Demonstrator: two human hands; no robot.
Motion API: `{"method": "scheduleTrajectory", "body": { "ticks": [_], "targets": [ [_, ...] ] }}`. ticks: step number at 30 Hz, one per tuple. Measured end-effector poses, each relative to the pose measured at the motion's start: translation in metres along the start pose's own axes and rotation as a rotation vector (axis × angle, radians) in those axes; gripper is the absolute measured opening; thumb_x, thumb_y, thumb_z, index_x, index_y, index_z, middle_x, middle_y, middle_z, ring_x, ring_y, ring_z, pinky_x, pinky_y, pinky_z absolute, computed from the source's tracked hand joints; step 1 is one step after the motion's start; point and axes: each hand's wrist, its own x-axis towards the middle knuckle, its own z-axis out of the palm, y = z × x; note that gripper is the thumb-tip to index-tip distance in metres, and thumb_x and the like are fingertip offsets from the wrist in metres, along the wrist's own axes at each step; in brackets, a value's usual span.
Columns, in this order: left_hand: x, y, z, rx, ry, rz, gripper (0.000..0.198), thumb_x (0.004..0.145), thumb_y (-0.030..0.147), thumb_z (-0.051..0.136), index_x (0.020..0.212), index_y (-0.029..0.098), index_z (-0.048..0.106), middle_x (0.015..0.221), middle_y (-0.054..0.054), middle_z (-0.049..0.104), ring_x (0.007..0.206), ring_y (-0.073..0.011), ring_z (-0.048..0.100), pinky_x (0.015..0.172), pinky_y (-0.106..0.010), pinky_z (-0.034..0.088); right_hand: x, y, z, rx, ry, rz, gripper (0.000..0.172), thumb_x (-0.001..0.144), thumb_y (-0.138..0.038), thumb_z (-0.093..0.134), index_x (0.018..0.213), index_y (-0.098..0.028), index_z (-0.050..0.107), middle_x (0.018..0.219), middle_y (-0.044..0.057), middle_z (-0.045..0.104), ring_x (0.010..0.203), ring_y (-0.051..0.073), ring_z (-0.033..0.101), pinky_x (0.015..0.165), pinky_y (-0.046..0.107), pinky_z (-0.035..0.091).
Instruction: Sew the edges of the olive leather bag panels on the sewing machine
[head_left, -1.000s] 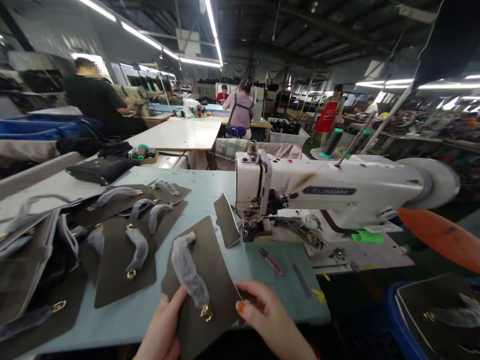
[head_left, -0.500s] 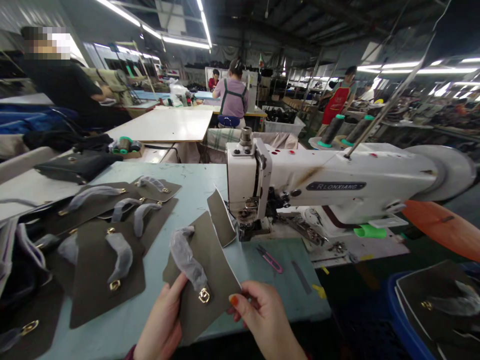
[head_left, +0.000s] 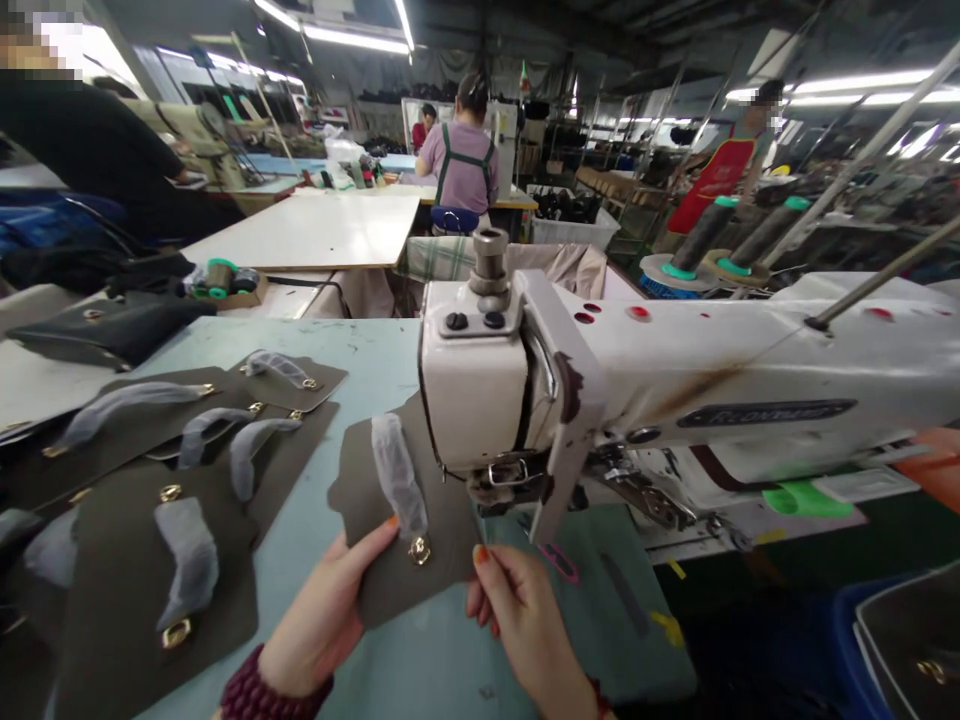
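Spotted black bag (head_left: 112,330) at 9 o'clock, beyond the work. Logged loose grey-brown panels (head_left: 116,570) at 8, overlapping on pale blue tabletop (head_left: 382,350), with film-wrapped handles and gold rings on top. Found left hand (head_left: 322,610) at 7, in beaded bracelet (head_left: 274,688), grasping near-left edge of current panel (head_left: 446,520), with thumb on top against lower end of handle and fingers mostly hidden. Placed current panel between 6 and 7, with wrapped handle (head_left: 397,470) facing up, running roughly 11 to 5, and gold ring (head_left: 419,551) at near end. Saw far-right part covered by machine head; couldn't tell needle contact. Noted seated person in lilac top (head_left: 461,165) at 12, well back. Found right hand (head_left: 514,605) near 6, with thumb and fingers pinched at panel's right edge; couldn't judge firmness. Spotted pink snips (head_left: 561,562) at 5, just past right hand, partly hidden. Had white sewing machine (head_left: 660,350) spanning centre to 3, with dark thread spools (head_left: 701,240) behind at 2. Saw blue bin (head_left: 844,625) at 4, with another panel (head_left: 911,640) inside.
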Motion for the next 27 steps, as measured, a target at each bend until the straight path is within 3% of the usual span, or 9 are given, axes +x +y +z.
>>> {"method": "scheduleTrajectory", "body": {
  "ticks": [3,7,12,16,19,23,25,27],
  "targets": [
    [0.022,0.011,0.007,0.079,-0.128,-0.003,0.036,0.077,0.014,0.066,0.113,0.012,0.061,0.092,-0.012,0.075,0.074,-0.025,0.073,0.064,-0.033,0.061,0.012,-0.002,0.0,0.063,0.023,0.011,0.051,0.094,-0.052,0.042,0.062,-0.014,0.056,0.053,0.0,0.055,0.046,0.007,0.047,0.047,0.017,0.033],
    [0.043,0.022,0.013,0.13,-0.212,-0.014,0.031,0.076,0.013,0.067,0.107,0.011,0.062,0.086,-0.011,0.075,0.071,-0.0237,0.072,0.064,-0.032,0.06,0.024,0.002,0.002,0.171,0.06,0.031,0.052,0.093,-0.053,0.044,0.066,-0.012,0.061,0.052,0.002,0.06,0.043,0.007,0.047,0.044,0.017,0.033],
    [0.043,0.037,0.026,0.137,-0.225,-0.059,0.013,0.074,0.01,0.064,0.087,0.011,0.066,0.069,-0.008,0.074,0.058,-0.0198,0.069,0.057,-0.028,0.059,0.033,0.006,0.007,0.24,0.122,0.009,0.051,0.092,-0.052,0.045,0.068,-0.011,0.064,0.055,0.005,0.064,0.042,0.007,0.051,0.043,0.017,0.034],
    [0.04,0.044,0.034,0.123,-0.236,-0.053,0.019,0.07,0.007,0.066,0.088,0.014,0.067,0.056,-0.001,0.069,0.047,-0.0155,0.064,0.053,-0.026,0.057,0.035,0.001,0.009,0.266,0.155,0.024,0.049,0.091,-0.049,0.046,0.069,-0.01,0.065,0.052,0.005,0.064,0.04,0.007,0.051,0.041,0.016,0.031],
    [0.043,0.042,0.032,0.143,-0.248,-0.056,0.024,0.068,0.01,0.069,0.092,0.015,0.067,0.061,-0.002,0.07,0.049,-0.0165,0.064,0.053,-0.027,0.057,0.035,-0.003,0.012,0.281,0.171,0.04,0.048,0.091,-0.047,0.047,0.065,-0.01,0.064,0.051,0.005,0.063,0.039,0.007,0.051,0.04,0.016,0.031],
    [0.051,0.038,0.015,0.207,-0.246,-0.048,0.023,0.07,0.019,0.073,0.093,0.016,0.068,0.076,-0.005,0.074,0.064,-0.0191,0.069,0.059,-0.027,0.058,0.034,-0.005,0.012,0.277,0.18,0.049,0.049,0.092,-0.047,0.044,0.063,-0.011,0.061,0.051,0.005,0.063,0.039,0.007,0.05,0.04,0.016,0.031],
    [0.053,0.037,0.006,0.269,-0.331,-0.055,0.026,0.073,0.026,0.072,0.098,0.018,0.068,0.091,-0.006,0.074,0.077,-0.0204,0.07,0.066,-0.028,0.058,0.033,-0.005,0.009,0.229,0.159,0.023,0.05,0.093,-0.047,0.042,0.062,-0.012,0.059,0.054,0.005,0.064,0.041,0.007,0.05,0.041,0.016,0.031],
    [0.053,0.039,0.0,0.4,-0.495,-0.095,0.025,0.077,0.033,0.07,0.096,0.017,0.069,0.093,-0.007,0.074,0.076,-0.0188,0.068,0.063,-0.026,0.057,0.031,-0.005,0.007,0.169,0.122,-0.013,0.049,0.094,-0.047,0.042,0.063,-0.013,0.058,0.058,0.005,0.065,0.044,0.007,0.051,0.043,0.016,0.033]
  ]
}}
